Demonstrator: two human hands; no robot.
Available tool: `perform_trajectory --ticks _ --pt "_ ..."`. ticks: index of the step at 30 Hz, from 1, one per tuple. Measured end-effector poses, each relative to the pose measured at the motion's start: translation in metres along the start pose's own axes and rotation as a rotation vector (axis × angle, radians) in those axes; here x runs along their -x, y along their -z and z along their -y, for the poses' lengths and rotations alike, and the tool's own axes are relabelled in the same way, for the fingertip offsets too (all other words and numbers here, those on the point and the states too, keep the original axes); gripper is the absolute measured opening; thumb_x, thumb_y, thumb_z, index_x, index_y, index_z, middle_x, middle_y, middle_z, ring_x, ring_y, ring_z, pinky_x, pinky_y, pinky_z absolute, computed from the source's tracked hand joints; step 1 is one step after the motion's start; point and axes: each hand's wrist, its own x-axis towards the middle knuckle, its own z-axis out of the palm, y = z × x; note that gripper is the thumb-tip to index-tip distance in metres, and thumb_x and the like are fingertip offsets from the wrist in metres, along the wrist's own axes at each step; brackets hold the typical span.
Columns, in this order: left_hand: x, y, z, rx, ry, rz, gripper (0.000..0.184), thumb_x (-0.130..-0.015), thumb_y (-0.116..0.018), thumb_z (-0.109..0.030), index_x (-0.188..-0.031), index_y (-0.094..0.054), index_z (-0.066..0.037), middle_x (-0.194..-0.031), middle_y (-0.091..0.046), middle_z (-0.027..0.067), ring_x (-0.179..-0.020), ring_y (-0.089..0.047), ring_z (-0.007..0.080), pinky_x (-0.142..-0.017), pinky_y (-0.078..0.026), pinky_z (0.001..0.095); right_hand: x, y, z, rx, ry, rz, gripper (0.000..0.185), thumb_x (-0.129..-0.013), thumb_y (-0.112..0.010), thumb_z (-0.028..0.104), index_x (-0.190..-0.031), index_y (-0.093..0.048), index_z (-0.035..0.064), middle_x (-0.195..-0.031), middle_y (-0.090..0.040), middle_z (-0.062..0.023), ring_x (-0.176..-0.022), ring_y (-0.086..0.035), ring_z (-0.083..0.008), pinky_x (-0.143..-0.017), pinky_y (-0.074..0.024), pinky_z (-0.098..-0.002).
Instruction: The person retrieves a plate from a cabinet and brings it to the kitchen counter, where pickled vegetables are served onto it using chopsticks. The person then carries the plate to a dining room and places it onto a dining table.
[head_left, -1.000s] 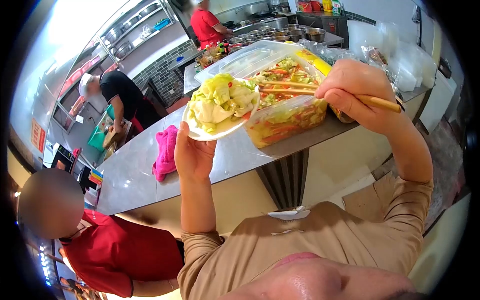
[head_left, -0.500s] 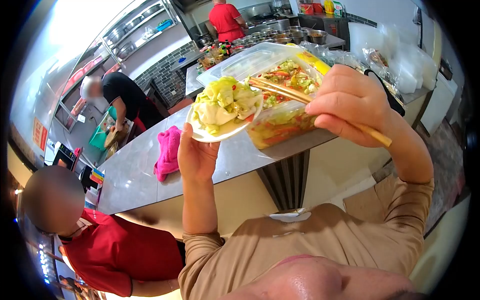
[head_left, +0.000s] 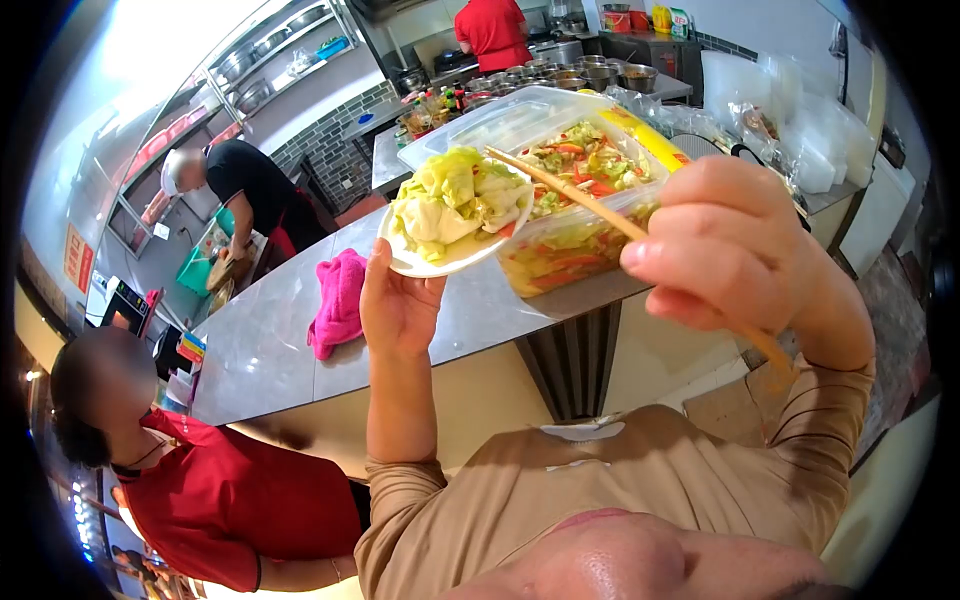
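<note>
My left hand [head_left: 400,305] holds up a small white plate [head_left: 425,268] by its near rim, thumb over the edge. Pale green cabbage pieces [head_left: 450,205] are heaped on it with a few red bits. In my right hand [head_left: 725,245] is a pair of wooden chopsticks [head_left: 575,192], fingers closed round them. Their tips reach the right side of the cabbage heap; whether they touch it I cannot tell. Behind the plate stands a clear plastic tub [head_left: 575,262] of mixed cut vegetables, green with orange-red strips.
A pink cloth [head_left: 338,303] lies on the grey counter [head_left: 255,345]. The tub's clear lid [head_left: 465,125] is behind the plate. A person in red [head_left: 240,500] stands at my left; another in black [head_left: 255,190] bends over a board. Plastic bags [head_left: 760,125] are at right.
My right hand has come slightly nearer and to the right, and the chopstick tips have risen and shifted left. The plate has moved a little right. The far person in red has moved right.
</note>
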Motion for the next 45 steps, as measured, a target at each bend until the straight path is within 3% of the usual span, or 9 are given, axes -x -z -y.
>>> perform_trajectory --ticks 8,11,13,16,19,29,33,38,45 --pt "0.001 0.006 -0.003 0.025 0.038 0.022 0.035 -0.091 -0.046 -0.02 -0.117 -0.046 0.004 -0.117 -0.053 0.0176 -0.109 -0.052 0.0265 -0.089 -0.047 0.0391 0.001 -0.005 -0.01 -0.081 -0.119 0.034 0.02 -0.08 -0.059 0.011 -0.095 -0.053 0.0001 -0.081 -0.058 -0.0094 -0.066 -0.052 -0.0264 -0.057 -0.0449 -0.0319" --pt "0.005 0.008 -0.006 0.015 0.009 0.022 0.036 -0.09 -0.046 -0.02 -0.117 -0.045 0.004 -0.118 -0.052 0.0175 -0.109 -0.052 0.0266 -0.089 -0.047 0.0392 0.006 0.007 -0.016 0.041 -0.331 0.001 0.015 -0.082 -0.056 0.011 -0.094 -0.054 0.0017 -0.079 -0.056 -0.0081 -0.068 -0.053 -0.0211 -0.058 -0.044 -0.0305" --pt "0.008 0.008 -0.01 -0.003 -0.019 -0.037 0.036 -0.09 -0.046 -0.019 -0.119 -0.044 0.003 -0.12 -0.051 0.0174 -0.109 -0.052 0.0268 -0.089 -0.047 0.0395 0.013 0.002 -0.026 -0.112 -0.729 -0.124 0.011 -0.084 -0.056 0.017 -0.088 -0.056 0.0061 -0.068 -0.051 -0.0013 -0.062 -0.051 -0.0093 -0.053 -0.0403 -0.0244" --pt "0.015 0.015 -0.02 0.005 -0.028 -0.004 0.036 -0.09 -0.047 -0.019 -0.119 -0.044 0.002 -0.12 -0.051 0.0176 -0.11 -0.052 0.0267 -0.09 -0.046 0.0401 0.041 -0.006 -0.061 -0.222 -0.874 -0.055 0.015 -0.087 -0.052 0.022 -0.082 -0.054 0.0082 -0.065 -0.049 0.0015 -0.058 -0.047 -0.0034 -0.05 -0.0379 -0.0216" --pt "0.025 0.022 -0.032 0.042 -0.039 -0.017 0.037 -0.09 -0.047 -0.019 -0.121 -0.042 0.001 -0.122 -0.049 0.0171 -0.112 -0.049 0.0268 -0.093 -0.044 0.0418 0.059 -0.009 -0.077 -0.454 -1.304 0.053 0.02 -0.088 -0.051 0.027 -0.076 -0.05 0.0099 -0.062 -0.046 0.0032 -0.053 -0.045 -0.0028 -0.046 -0.0351 -0.0191" --pt "0.062 0.036 -0.045 -0.172 -0.111 -0.17 0.051 -0.089 -0.046 -0.026 -0.131 -0.03 0.0 -0.131 -0.041 0.0163 -0.12 -0.041 0.0296 -0.098 -0.036 0.0447 0.093 -0.035 -0.069 -0.431 -1.485 0.246 0.017 -0.085 -0.056 0.026 -0.079 -0.05 0.0106 -0.061 -0.038 0.0078 -0.05 -0.033 -0.001 -0.043 -0.0244 -0.0173" --pt "0.088 0.06 -0.058 -0.134 -0.082 -0.212 0.05 -0.089 -0.047 -0.025 -0.128 -0.033 0.003 -0.128 -0.042 0.0187 -0.116 -0.045 0.032 -0.096 -0.038 0.0473 0.092 -0.031 -0.054 -0.54 -1.614 0.08 0.02 -0.084 -0.056 0.025 -0.099 -0.054 0.0111 -0.061 -0.04 0.0077 -0.05 -0.034 -0.0003 -0.043 -0.0233 -0.0154" --pt "0.116 0.077 -0.076 -0.112 -0.086 -0.203 0.049 -0.089 -0.047 -0.023 -0.126 -0.034 0.005 -0.126 -0.044 0.0205 -0.114 -0.047 0.0314 -0.096 -0.038 0.0451 0.133 -0.016 -0.045 -0.39 -1.569 -0.061 0.044 -0.088 -0.052 0.027 -0.126 -0.042 0.0069 -0.061 -0.041 0.007 -0.048 -0.032 0.0011 -0.04 -0.021 -0.0136" --pt "0.143 0.09 -0.095 -0.248 -0.17 -0.285 0.05 -0.089 -0.046 -0.024 -0.127 -0.033 0.007 -0.126 -0.045 0.0196 -0.115 -0.046 0.0289 -0.098 -0.037 0.0406 0.159 -0.02 0.028 -0.474 -1.578 -0.293 0.04 -0.086 -0.055 0.021 -0.119 -0.042 0.0013 -0.066 -0.038 0.0051 -0.053 -0.032 -0.0008 -0.045 -0.0215 -0.0138"
